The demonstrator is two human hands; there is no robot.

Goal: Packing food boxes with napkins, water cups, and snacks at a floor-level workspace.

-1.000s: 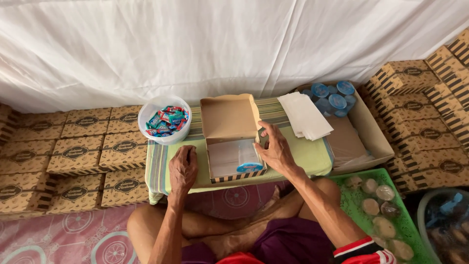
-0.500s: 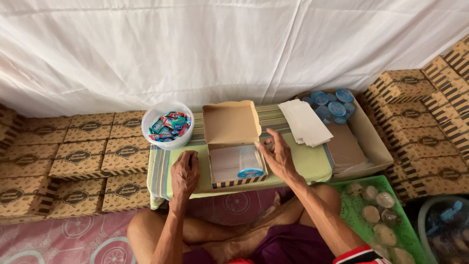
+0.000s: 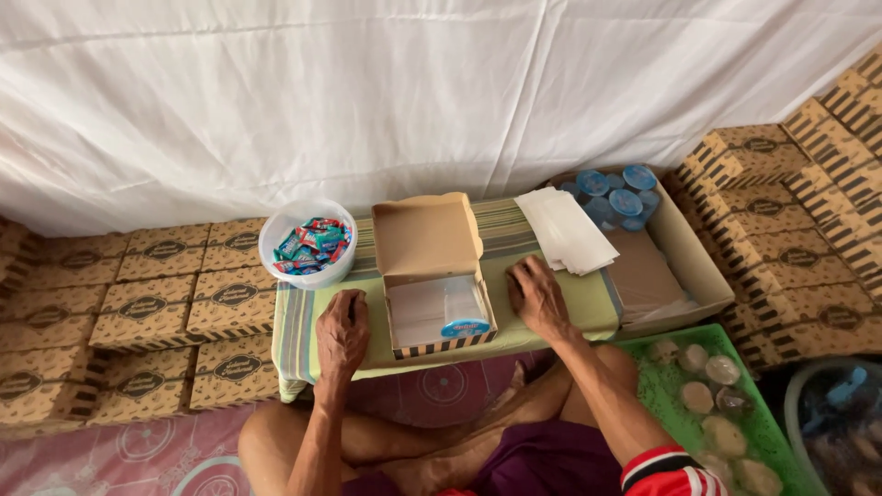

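Here, open cardboard box [image 3: 432, 280] sits mid low table [image 3: 294, 335], lid up, w/ a blue-lidded cup [image 3: 466, 327] and white paper inside. Left hand [image 3: 343, 332] rests flat, fingers loose, just left of box. Right hand [image 3: 538, 296] flat beside its right wall, holding nothing. Candy tub [image 3: 308, 242] behind left hand.

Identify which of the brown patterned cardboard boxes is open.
The brown cardboard box on the low green-covered table, between the left hand and right hand: its lid stands up; the stacked boxes around are shut.
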